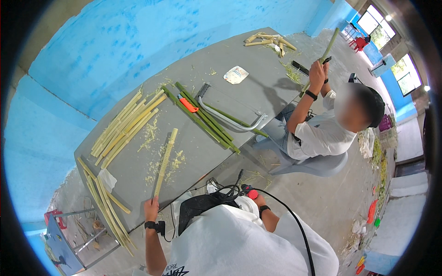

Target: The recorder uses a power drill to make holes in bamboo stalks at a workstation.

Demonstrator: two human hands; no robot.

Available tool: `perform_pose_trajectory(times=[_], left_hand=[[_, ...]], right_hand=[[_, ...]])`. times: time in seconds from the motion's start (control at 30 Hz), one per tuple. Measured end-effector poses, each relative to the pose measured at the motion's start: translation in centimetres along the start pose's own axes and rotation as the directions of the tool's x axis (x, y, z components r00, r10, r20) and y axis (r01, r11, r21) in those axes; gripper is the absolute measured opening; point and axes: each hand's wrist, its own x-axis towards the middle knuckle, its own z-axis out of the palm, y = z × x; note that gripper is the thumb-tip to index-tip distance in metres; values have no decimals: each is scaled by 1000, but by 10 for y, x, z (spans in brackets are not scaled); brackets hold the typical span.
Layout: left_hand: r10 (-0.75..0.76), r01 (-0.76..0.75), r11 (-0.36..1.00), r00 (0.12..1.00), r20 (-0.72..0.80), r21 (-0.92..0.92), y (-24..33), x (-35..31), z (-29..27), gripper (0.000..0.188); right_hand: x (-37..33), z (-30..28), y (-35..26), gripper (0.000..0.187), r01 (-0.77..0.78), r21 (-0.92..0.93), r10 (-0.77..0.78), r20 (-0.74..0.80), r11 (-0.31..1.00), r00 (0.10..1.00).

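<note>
My left hand (151, 209) is closed round the lower end of a pale peeled bamboo stalk (165, 163), which slants up over the grey table with pale shavings (149, 133) around it. Close to my lap, my right hand (260, 201) grips a red-and-black hand tool (251, 191); its working end is too small to make out. A black cable (290, 211) runs from beside it down across my sleeve. Beyond the held stalk, a bundle of peeled stalks (124, 131) lies on the table. More peeled stalks (108, 209) lie at the left edge.
Green stalks (207, 119), an orange-handled tool (188, 105) and a hacksaw (230, 115) lie mid-table (193, 69). A crumpled paper (236, 75) and short cut pieces (269, 40) lie farther back. At right, a seated co-worker (322, 129) holds a green stalk (330, 46).
</note>
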Motion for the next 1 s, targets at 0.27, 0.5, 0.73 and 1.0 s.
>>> perform_pose_trajectory(times=[0.27,0.5,0.73,1.0], left_hand=[[29,-29,999,1000,-8,21,0,-1,0,50],[6,-3,996,999,-38,84,7,-5,0,53],[61,-59,967,998,-1,248,26,-24,-4,56],[105,-108,926,994,29,362,51,-47,-7,54]], right_hand=[[-6,0,-6,64,60,-12,-61,-76,998,995],[18,11,22,48,-43,-66,39,-63,997,997],[20,15,37,44,53,14,-51,-121,998,991],[44,23,61,43,140,-25,-142,-97,990,985]])
